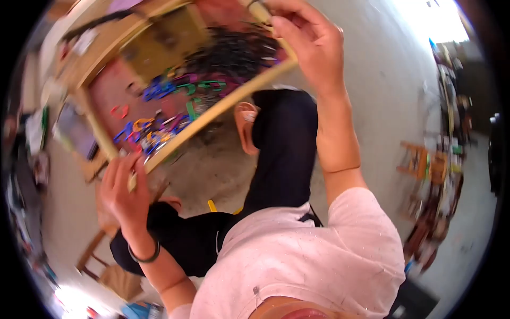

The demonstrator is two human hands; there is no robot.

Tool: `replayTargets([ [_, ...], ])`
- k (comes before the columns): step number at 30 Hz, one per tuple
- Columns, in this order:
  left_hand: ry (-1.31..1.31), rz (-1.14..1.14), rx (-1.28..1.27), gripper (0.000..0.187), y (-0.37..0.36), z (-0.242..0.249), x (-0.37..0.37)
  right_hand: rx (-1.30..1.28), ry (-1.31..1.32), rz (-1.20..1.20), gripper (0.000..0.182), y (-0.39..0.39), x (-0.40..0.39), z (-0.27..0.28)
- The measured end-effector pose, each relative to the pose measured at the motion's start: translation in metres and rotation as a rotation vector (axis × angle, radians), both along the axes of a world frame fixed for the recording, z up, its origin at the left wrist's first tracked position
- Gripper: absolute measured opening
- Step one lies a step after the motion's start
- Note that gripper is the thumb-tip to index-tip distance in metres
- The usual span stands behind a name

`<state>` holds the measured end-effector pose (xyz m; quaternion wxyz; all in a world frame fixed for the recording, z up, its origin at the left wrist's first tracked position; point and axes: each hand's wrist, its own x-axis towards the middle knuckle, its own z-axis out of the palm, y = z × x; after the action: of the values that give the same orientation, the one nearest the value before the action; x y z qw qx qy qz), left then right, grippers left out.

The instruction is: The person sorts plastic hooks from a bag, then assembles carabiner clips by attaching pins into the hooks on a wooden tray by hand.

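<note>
A wood-framed table top with a raised rim holds loose small pieces on its red surface. My left hand is closed at the rim's near left corner, its fingers curled around a bit of something pale yellow that I cannot make out. Up at the right end of the rim, my right hand pinches a pale, stick-like piece between thumb and fingers. A heap of thin black pieces lies below and left of it. Blue pieces and green clip-like pieces are spread closer to my left hand.
My legs are beneath the near rim, one sandalled foot on the concrete floor. A brown wooden board lies across the table's far part. Wooden chairs and clutter line the right side; a clear plastic container is at the left.
</note>
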<state>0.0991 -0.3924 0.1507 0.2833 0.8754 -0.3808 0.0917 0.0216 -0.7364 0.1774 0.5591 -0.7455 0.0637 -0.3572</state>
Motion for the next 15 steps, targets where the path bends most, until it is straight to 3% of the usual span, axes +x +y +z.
replayTargets([
  [3,0.007,-0.057,0.003,0.007,0.006,-0.002,-0.004,0.094,0.156,-0.399,0.019,-0.057,-0.085,-0.058],
  [5,0.01,-0.071,0.015,0.005,0.007,-0.004,-0.005,0.17,0.475,-0.551,0.019,-0.079,-0.151,-0.108],
  [7,0.003,-0.067,0.042,0.003,0.008,-0.005,-0.006,0.223,0.764,-0.627,0.019,-0.093,-0.217,-0.184],
  [9,-0.001,-0.053,0.047,0.003,0.007,-0.009,-0.005,0.561,0.759,-0.632,0.019,-0.089,-0.262,-0.236],
  [15,-0.015,-0.05,0.045,0.003,0.006,-0.017,-0.005,0.604,1.03,-0.828,0.019,-0.108,-0.299,-0.343],
])
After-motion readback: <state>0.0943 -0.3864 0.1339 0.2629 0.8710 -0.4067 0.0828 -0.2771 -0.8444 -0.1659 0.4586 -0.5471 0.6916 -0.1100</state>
